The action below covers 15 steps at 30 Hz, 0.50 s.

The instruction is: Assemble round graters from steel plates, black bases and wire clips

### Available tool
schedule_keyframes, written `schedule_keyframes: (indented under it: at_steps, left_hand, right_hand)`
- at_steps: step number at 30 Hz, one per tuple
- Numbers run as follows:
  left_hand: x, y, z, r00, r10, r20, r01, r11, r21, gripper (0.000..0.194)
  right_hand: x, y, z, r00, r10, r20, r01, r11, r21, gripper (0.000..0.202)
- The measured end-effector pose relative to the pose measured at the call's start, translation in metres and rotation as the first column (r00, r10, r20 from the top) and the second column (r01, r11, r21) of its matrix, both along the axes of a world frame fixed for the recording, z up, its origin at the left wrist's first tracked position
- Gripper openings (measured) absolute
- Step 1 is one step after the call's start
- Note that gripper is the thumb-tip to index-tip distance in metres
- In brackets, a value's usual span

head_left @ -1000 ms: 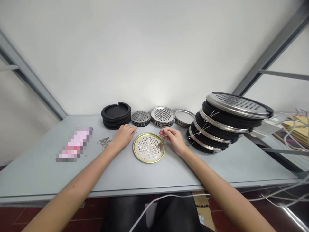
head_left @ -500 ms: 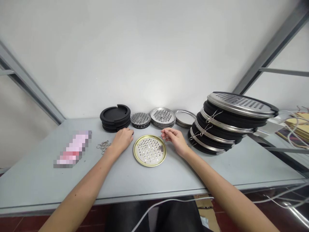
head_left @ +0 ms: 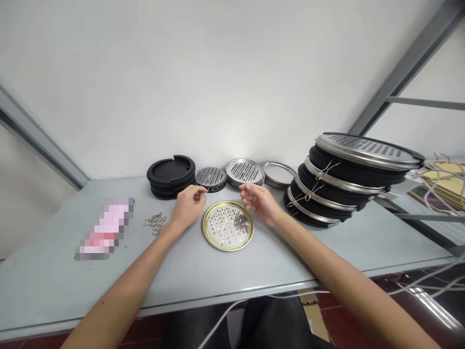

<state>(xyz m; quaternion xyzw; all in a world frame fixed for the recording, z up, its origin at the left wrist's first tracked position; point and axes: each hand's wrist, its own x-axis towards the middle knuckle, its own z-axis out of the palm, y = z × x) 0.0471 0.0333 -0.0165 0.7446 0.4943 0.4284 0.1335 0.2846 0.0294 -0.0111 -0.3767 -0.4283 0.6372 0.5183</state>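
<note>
A round grater plate with a gold-coloured rim (head_left: 228, 226) lies flat on the grey table, between my two hands. My left hand (head_left: 190, 203) is at its upper left, fingers bent and thumb and forefinger close together; whether anything small is between them I cannot make out. At the plate's upper right, my right hand (head_left: 259, 201) hovers with its fingers curled and slightly apart, nothing visible in them. Behind the hands stand a small dark-edged grater stack (head_left: 210, 177), a silver grater stack (head_left: 244, 171) and plain metal discs (head_left: 279, 173).
Black round trays (head_left: 170, 173) are stacked behind my left hand. Wire loops (head_left: 156, 222) and a blurred pink object (head_left: 105, 227) lie at left on the table (head_left: 174, 276). A tall leaning stack of black-and-silver assemblies (head_left: 337, 182) stands at right, near metal shelf bars.
My left hand has lifted a little, its thumb and forefinger now drawn toward each other. My right hand's fingers have loosened slightly. The whole view has shifted a little.
</note>
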Motion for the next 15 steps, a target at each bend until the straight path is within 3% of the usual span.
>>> schedule_keyframes:
  at_steps: [4,6,8,11,15]
  left_hand:
    - [0.014,-0.008,0.003,0.974,-0.013,0.228,0.028,0.998,-0.063,0.016]
    - [0.021,-0.013,0.005,0.961,-0.031,0.274,0.059,0.994,-0.092,0.016]
    - [0.027,-0.019,0.006,0.952,-0.045,0.302,0.076,0.993,-0.092,0.017]
    - [0.035,-0.026,0.005,0.95,-0.022,0.311,0.044,0.997,-0.064,0.018]
    - [0.041,-0.03,0.0,0.936,-0.006,0.353,0.03,0.998,-0.063,0.019]
  right_hand:
    - [-0.012,0.003,0.002,0.971,-0.038,0.234,-0.015,0.976,0.218,0.026]
    - [-0.018,-0.001,-0.001,0.892,-0.156,0.425,-0.044,0.905,0.424,0.024]
    - [-0.022,-0.008,-0.005,0.801,-0.239,0.548,-0.153,0.805,0.573,0.022]
    - [-0.021,-0.015,-0.013,0.738,-0.322,0.594,-0.224,0.712,0.665,0.019]
    - [-0.017,-0.016,-0.015,0.729,-0.37,0.575,-0.201,0.688,0.697,0.021]
